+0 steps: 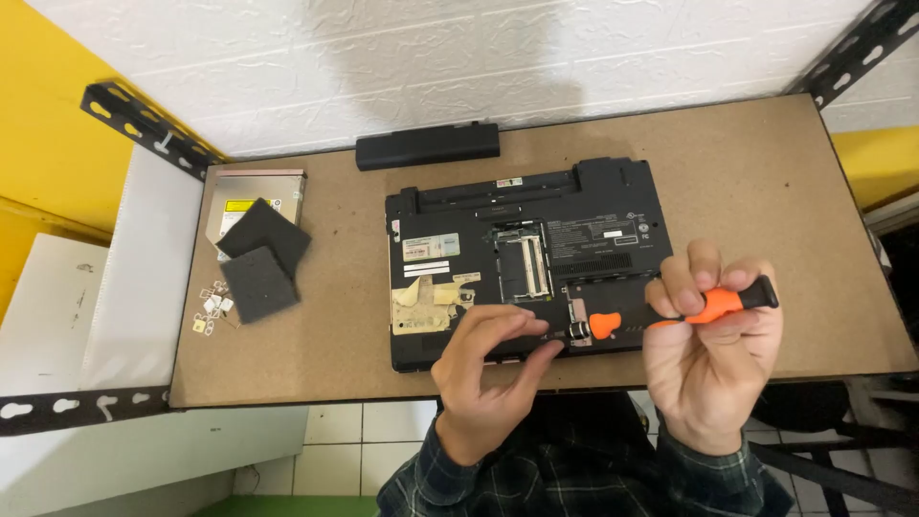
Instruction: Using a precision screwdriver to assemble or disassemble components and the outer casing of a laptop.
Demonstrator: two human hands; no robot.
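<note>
Your right hand [708, 359] is closed around the orange-and-black plastic screwdriver [670, 312] lying across the upturned black laptop [522, 258] on the brown fibreboard desk [747, 191], while your left hand [488, 369], half curled and holding nothing, pinches toward its metal tip.

Repair workshop: opened laptop [525, 263] on a particleboard bench [766, 172] with a screwdriver [684, 311].
</note>
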